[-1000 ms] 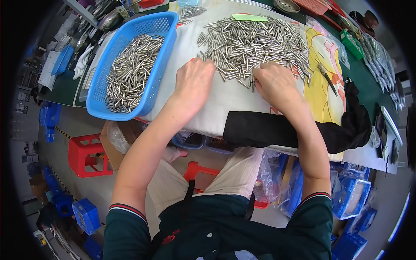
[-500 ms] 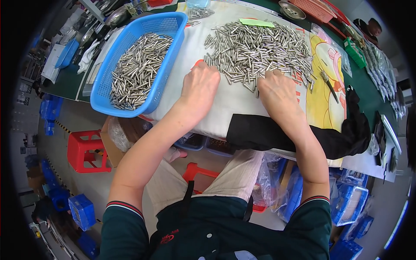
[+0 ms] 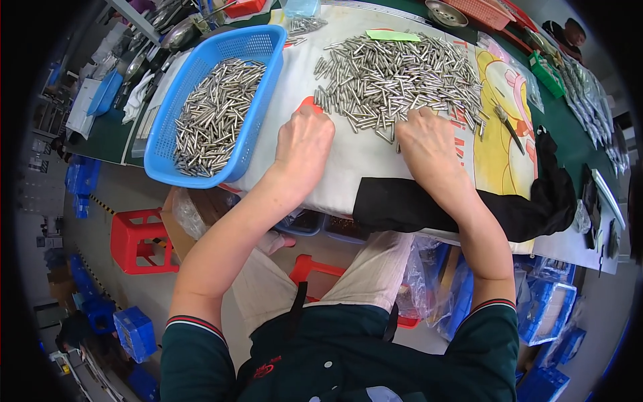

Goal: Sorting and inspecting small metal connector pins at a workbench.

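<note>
Head cam: left hand [image 3: 307, 142] is curling inward just short of the left corner of a silvery pin pile [image 3: 402, 80], and right hand [image 3: 426, 139] is curling the same way at its near edge. Honestly can't tell if either's pinching anything, knuckles are blocking the view. Pile's lying just beyond both grips. Blue basket [image 3: 260, 114] is sitting left of the left grip, holding more pins [image 3: 218, 117]. Black cloth [image 3: 408, 202] is lying on the right grip's near side, dark-handled tool [image 3: 512, 130] off to its right.
</note>
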`<state>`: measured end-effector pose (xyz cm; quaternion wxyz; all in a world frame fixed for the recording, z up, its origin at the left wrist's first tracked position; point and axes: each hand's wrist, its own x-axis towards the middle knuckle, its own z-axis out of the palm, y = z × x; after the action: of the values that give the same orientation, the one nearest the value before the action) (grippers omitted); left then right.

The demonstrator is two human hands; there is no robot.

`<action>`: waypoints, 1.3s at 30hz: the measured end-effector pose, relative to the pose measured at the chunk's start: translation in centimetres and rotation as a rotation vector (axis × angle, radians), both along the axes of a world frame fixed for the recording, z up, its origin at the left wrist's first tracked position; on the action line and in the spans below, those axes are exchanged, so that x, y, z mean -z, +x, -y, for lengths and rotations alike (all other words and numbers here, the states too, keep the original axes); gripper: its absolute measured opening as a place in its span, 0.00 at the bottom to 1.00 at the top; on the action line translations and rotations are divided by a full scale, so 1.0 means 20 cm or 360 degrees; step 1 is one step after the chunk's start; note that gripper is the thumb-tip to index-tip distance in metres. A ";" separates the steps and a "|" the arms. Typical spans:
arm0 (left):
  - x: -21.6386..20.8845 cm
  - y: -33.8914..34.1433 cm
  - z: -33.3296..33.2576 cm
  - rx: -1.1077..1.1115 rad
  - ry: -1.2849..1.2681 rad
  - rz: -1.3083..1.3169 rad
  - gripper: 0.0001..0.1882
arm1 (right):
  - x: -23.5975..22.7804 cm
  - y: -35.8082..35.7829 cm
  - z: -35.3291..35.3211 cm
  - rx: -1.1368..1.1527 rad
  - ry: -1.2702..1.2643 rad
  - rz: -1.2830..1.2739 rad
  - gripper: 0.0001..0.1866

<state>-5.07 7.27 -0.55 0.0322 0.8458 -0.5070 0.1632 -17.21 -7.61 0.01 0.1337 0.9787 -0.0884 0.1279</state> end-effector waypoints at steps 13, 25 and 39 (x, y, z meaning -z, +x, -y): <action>0.02 0.07 -0.01 0.0102 0.0215 0.0295 0.02 | -0.01 0.02 0.05 -0.0062 0.0105 0.0114 0.02; -0.05 0.04 0.36 0.0870 -0.1504 -0.1238 0.07 | -0.02 0.10 0.14 -0.0494 0.1164 0.1615 0.07; 0.04 0.13 0.42 0.0555 -0.1634 -0.2046 0.09 | -0.07 0.05 0.26 -0.0290 0.1350 0.0317 0.07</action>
<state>-2.48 -1.14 -1.30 0.7202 0.5641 -0.3761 -0.1472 -16.30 -12.89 1.36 -0.3007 0.9337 -0.0590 0.1853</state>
